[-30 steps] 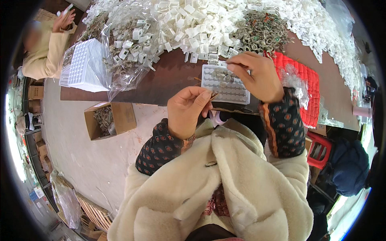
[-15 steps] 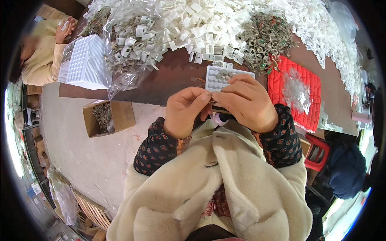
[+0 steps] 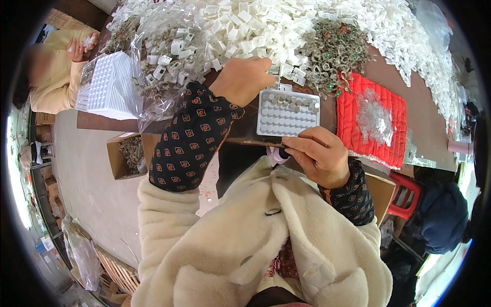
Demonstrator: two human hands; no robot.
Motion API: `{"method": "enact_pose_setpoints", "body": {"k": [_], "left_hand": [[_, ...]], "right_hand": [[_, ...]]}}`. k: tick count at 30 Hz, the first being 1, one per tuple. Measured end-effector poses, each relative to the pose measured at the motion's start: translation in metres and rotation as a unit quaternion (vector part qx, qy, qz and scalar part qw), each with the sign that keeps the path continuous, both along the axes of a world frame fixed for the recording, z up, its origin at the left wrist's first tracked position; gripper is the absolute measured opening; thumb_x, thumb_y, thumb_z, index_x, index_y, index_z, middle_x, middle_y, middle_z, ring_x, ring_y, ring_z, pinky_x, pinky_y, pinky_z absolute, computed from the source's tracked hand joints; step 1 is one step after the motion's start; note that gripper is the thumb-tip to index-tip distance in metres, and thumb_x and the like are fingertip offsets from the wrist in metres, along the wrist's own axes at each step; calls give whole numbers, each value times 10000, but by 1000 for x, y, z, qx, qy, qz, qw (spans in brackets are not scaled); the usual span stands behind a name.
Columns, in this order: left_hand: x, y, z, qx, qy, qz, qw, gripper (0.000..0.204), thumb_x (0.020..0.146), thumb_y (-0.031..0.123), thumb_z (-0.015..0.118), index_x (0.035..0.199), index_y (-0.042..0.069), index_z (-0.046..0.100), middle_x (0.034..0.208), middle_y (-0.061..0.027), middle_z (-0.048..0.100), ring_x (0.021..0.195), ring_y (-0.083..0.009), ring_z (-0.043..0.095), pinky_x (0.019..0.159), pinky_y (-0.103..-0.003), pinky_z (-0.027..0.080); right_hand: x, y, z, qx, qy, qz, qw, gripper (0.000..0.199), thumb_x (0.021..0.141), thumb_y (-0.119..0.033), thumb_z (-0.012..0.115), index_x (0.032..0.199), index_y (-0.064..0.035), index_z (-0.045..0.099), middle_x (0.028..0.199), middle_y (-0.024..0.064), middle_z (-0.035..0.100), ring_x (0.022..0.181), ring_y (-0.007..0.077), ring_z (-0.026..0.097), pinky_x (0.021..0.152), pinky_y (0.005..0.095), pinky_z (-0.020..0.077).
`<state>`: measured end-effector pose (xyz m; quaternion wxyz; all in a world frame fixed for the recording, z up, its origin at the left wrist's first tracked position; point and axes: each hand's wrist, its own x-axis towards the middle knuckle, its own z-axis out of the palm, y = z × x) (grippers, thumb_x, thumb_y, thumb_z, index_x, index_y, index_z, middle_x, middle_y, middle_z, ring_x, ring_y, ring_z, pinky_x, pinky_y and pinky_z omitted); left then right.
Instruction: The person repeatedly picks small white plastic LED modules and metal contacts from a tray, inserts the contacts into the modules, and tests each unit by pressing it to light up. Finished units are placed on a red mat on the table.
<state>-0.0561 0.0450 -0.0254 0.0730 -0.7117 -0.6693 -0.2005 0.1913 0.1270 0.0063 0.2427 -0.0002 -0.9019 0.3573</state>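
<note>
My left hand (image 3: 244, 81) reaches to the near edge of a heap of white plastic housings (image 3: 245, 30). Its fingers are bent and closed together, with the tips among the housings, so what they pinch is hidden. Between my hands lies a white tray (image 3: 289, 132) with rows of round pockets; small round metal discs (image 3: 294, 102) fill part of its far rows. My right hand (image 3: 318, 156) is at the tray's near edge, thumb and fingers pinched together. Whatever is between those fingertips is too small to make out.
Tangled small clear-and-metal parts (image 3: 335, 53) lie beside a red quilted pad (image 3: 348, 120) bearing clear plastic bits. At left are stacked white trays (image 3: 110, 84), a plastic bag of parts (image 3: 163, 77) and a co-worker's hand (image 3: 76, 50). A cardboard box (image 3: 116, 158) stands on the floor.
My hands, together in front of the tray before, are now apart. The left has moved forward to the housings; the right has drawn back toward me, uncovering the tray.
</note>
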Motion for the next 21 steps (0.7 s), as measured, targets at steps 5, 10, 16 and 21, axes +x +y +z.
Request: {"method": "enact_pose_setpoints", "body": {"k": [5,10,16,21], "left_hand": [[-8,11,-4,-38,73,-64,995,77,747,82,631,786,141,661,833,-18,546,831,-204,618,613,-341,509],[-13,12,0,-29,57,-73,995,55,763,92,640,801,128,657,854,-19,553,870,-211,631,639,-332,522],[-3,-5,25,-6,-164,-33,986,97,854,83,664,948,70,649,901,-60,634,832,-256,647,671,-328,515],[54,-50,36,-46,-460,41,886,133,895,-23,650,1026,-27,635,1116,-163,685,908,-122,681,746,-265,555]], "right_hand": [[5,2,-2,-22,4,-7,1000,302,736,11,756,1029,-46,711,855,88,626,738,268,622,654,361,520],[5,3,-5,-29,12,-8,999,297,733,22,752,1020,-44,709,857,87,637,746,272,627,656,362,522],[6,4,1,-122,-14,-11,992,239,810,37,715,1038,-35,703,876,99,660,722,213,636,644,318,520],[10,-2,12,-518,-30,24,855,182,929,11,639,1109,12,666,966,72,676,755,108,634,630,233,511]]}}
